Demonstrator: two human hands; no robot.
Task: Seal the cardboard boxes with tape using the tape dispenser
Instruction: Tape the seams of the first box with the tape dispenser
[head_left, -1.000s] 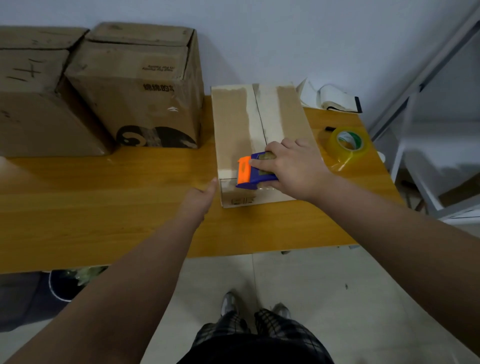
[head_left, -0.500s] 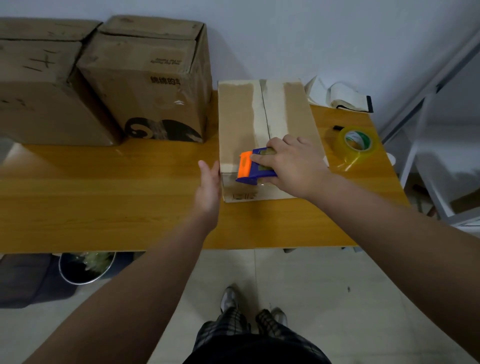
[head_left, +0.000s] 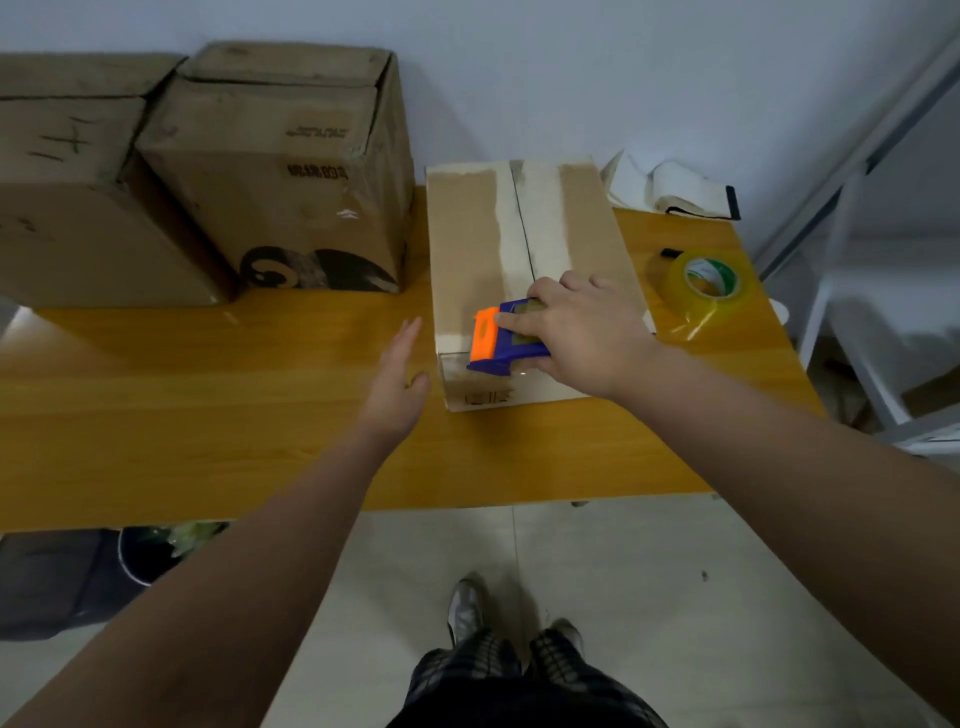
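Observation:
A flat cardboard box (head_left: 467, 244) lies on the wooden table (head_left: 208, 415), its top seam covered by a pale strip of tape. My right hand (head_left: 582, 332) grips the blue and orange tape dispenser (head_left: 498, 340) at the box's near edge, over the front face. My left hand (head_left: 397, 374) is flat with straight fingers just left of the box's near left corner, thumb close to the box side; contact is unclear.
Two larger cardboard boxes (head_left: 280, 176) (head_left: 67, 197) stand at the back left against the wall. A spare roll of clear tape (head_left: 709, 283) lies right of the box, folded white cloth (head_left: 670, 189) behind it. A metal rack (head_left: 857, 208) is at right; a bin (head_left: 156, 551) sits under the table.
My left hand has risen from the table's front edge to beside the box's left corner. The dispenser stays at the near edge of the box in my right hand.

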